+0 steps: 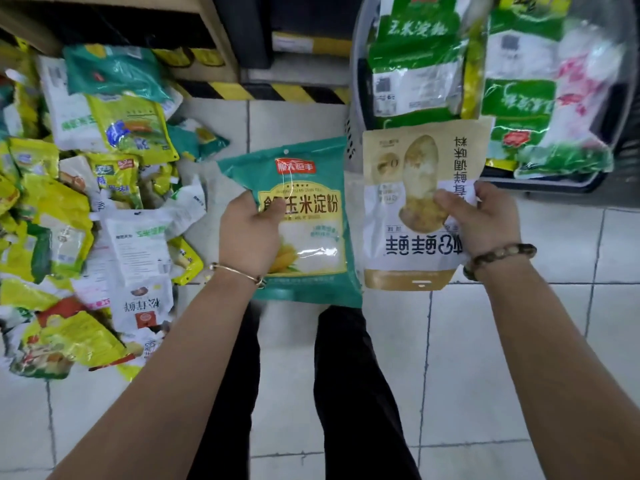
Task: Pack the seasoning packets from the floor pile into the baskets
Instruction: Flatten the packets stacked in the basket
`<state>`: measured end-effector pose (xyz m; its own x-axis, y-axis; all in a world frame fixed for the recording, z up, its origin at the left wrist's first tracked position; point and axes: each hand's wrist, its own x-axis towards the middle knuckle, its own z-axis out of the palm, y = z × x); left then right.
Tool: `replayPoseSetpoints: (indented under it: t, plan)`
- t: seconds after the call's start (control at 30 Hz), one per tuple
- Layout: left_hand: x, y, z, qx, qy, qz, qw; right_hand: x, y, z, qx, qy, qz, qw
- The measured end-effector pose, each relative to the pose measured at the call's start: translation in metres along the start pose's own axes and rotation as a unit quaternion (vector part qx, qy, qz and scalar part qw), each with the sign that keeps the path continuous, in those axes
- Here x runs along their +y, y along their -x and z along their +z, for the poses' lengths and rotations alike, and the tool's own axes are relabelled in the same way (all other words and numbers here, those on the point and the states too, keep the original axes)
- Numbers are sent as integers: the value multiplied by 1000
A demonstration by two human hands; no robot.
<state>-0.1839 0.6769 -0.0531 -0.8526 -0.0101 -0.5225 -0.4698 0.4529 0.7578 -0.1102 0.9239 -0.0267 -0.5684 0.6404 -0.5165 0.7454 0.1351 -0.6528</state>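
Left fingers: our left hand (249,233) grips the teal packet (311,216) by its left edge, fingers (273,206) curled, thumb on the front.
Right fingers: our right hand (485,220) pinches the beige packet (408,161) at its right edge, thumb across the print.
Teal packet: we read 玉米淀粉 in dark characters on a yellow panel; the red brand tag above it is too blurred to read. It is upright to us.
Beige packet: it is upside down to us; the big characters read 松鲜鲜, and 调味料 runs along the side.
Where they are: both are held side by side above the tiled floor (485,341), between the floor pile (86,202) and the baskets.
Baskets: the grey basket (355,98) holds green packets (415,46) marked 玉米淀粉; the dark basket (554,184) beside it holds green and pink-and-white ones.
Floor pile: yellow, white and teal packets lie heaped on the left; one white packet (142,306) shows 松茸鲜.
Wrists: we see a thin bangle (239,273) on the left and a bead bracelet (498,258) on the right.
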Motion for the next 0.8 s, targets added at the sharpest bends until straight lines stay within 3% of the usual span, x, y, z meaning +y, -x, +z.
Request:
replayPoseSetpoints:
  t: [0.23,0.47,0.63,0.8]
  plan:
    - [36,10,58,47,-55,35,997,7,-37,-62,12,0,-3,1000]
    - [76,-20,94,43,-123,82,988,0,-89,-82,40,6,2,999]
    - [103,-58,117,27,-93,107,990,-7,-121,-82,73,10,14,997]
    - [130,-110,133,-4,-130,110,985,-22,-144,-78,92,-1,17,996]
